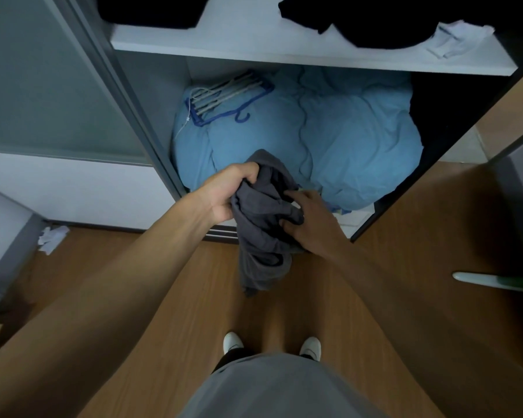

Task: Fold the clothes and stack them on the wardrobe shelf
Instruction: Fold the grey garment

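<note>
Gripping one dark grey garment with both hands in front of open wardrobe, above wooden floor. Left hand clenched tight round bunched upper edge, fingers fully curled into fabric. Right hand pinching crumpled middle, thumb and fingers partly curled, not flat. Garment unfolded, scrunched, long axis roughly vertical, loose end hanging down toward floor. Behind it, lower compartment stuffed with one light blue duvet; bundle of hangers lying on top at left, count unclear, at least one blue. Wardrobe shelf above holding two dark clothing piles, one left, one right, plus one small white item at right edge. Two white shoes at bottom.
</note>
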Action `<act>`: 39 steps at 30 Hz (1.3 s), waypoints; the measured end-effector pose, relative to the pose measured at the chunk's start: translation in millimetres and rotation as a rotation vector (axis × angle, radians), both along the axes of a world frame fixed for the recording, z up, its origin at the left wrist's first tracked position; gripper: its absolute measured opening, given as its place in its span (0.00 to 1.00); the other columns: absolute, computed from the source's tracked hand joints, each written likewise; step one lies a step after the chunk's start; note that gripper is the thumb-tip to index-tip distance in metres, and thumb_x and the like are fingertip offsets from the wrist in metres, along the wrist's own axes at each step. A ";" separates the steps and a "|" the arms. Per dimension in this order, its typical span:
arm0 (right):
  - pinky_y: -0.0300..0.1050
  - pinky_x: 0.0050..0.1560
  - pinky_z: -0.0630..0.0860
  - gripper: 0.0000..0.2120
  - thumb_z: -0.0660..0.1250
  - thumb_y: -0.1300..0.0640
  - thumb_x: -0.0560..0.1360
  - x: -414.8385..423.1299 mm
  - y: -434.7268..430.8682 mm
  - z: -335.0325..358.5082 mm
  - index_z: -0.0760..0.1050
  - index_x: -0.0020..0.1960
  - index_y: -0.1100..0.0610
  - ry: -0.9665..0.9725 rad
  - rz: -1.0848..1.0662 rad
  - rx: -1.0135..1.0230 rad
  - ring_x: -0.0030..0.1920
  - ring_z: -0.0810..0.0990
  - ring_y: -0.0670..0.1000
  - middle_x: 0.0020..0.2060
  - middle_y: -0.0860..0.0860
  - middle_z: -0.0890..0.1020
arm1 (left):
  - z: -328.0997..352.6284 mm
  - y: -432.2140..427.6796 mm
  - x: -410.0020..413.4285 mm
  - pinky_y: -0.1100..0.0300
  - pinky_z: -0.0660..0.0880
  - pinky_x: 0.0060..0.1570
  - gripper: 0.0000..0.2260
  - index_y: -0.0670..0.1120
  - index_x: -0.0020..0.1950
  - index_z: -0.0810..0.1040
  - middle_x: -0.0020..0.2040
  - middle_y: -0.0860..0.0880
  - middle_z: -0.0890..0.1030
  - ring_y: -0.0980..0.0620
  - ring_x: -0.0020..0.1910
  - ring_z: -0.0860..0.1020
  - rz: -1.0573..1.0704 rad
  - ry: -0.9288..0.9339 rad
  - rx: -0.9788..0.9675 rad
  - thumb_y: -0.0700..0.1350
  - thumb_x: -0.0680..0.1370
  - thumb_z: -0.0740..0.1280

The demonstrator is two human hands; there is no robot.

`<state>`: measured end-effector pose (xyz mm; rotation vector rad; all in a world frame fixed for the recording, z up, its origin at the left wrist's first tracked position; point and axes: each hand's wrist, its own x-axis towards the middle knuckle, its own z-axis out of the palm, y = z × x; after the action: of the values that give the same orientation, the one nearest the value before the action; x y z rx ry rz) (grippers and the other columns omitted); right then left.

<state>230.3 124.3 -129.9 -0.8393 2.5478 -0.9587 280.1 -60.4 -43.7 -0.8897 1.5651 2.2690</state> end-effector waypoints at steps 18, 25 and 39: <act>0.44 0.28 0.57 0.17 0.67 0.64 0.66 -9.6 -12.3 44.8 0.60 0.29 0.54 0.198 0.044 0.324 0.29 0.64 0.46 0.28 0.48 0.66 | -36.2 -44.5 1.8 0.59 0.69 0.36 0.04 0.48 0.41 0.73 0.40 0.49 0.78 0.46 0.41 0.77 -0.459 -0.236 -1.364 0.45 0.72 0.68; 0.45 0.35 0.64 0.06 0.67 0.63 0.70 -14.6 3.7 37.0 0.70 0.41 0.56 0.077 0.035 0.358 0.41 0.73 0.51 0.38 0.51 0.74 | -31.2 -50.4 3.0 0.55 0.84 0.37 0.17 0.40 0.66 0.75 0.62 0.40 0.78 0.42 0.41 0.86 -0.403 -0.196 -0.616 0.31 0.78 0.62; 0.50 0.43 0.81 0.08 0.70 0.54 0.73 -26.7 14.5 66.7 0.79 0.48 0.58 -0.258 0.183 0.153 0.44 0.84 0.54 0.43 0.55 0.84 | -24.5 -52.8 -10.8 0.60 0.78 0.29 0.20 0.43 0.56 0.79 0.45 0.44 0.81 0.50 0.38 0.81 0.086 -0.047 -0.320 0.30 0.75 0.52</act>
<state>203.5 138.8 -63.2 -0.8284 2.2491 -0.7522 269.3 -113.1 -68.2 -1.0996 1.9382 2.0671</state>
